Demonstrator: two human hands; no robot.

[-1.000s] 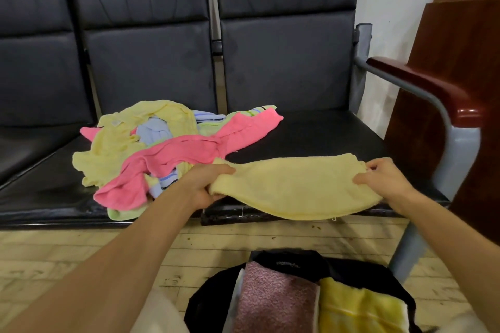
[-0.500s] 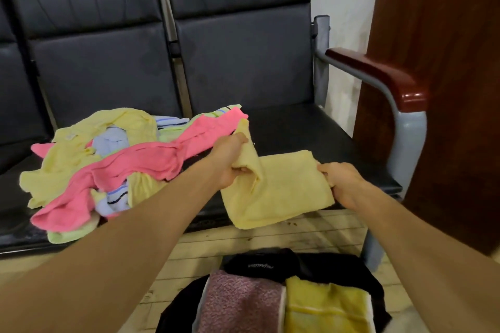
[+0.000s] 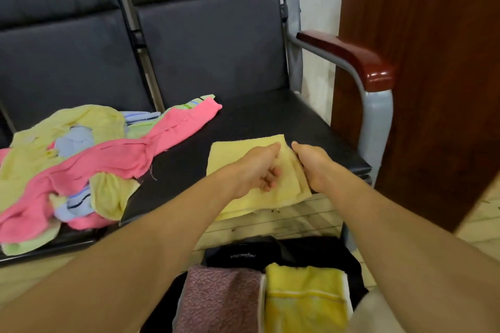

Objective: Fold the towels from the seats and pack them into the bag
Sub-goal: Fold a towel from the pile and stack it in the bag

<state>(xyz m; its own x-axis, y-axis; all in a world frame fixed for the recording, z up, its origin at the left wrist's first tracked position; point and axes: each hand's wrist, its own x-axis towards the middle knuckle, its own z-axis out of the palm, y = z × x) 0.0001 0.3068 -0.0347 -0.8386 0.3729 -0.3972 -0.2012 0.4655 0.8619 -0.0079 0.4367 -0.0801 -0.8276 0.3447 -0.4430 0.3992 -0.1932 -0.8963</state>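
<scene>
A pale yellow towel [image 3: 232,153] lies folded on the front of the right black seat [image 3: 270,119], its lower edge hanging over the seat's front. My left hand [image 3: 257,167] lies on top of it, thumb and curled fingers pinching a layer near the right edge. My right hand [image 3: 311,165] grips that same right edge, its fingers tucked under the cloth. A loose pile of pink, yellow and blue towels [image 3: 81,165] covers the left seat. Below, the open black bag [image 3: 243,253] holds a folded mauve towel [image 3: 221,300] and a folded bright yellow towel [image 3: 305,303].
A grey metal arm with a red-brown armrest [image 3: 351,57] bounds the right seat. Beyond it stands a dark wooden panel [image 3: 433,89]. The bag sits on a pale wooden floor [image 3: 284,222] just in front of the seat.
My left hand carried its end of the yellow towel across to the right hand, folding the towel in half. The folded towel now lies on the seat.
</scene>
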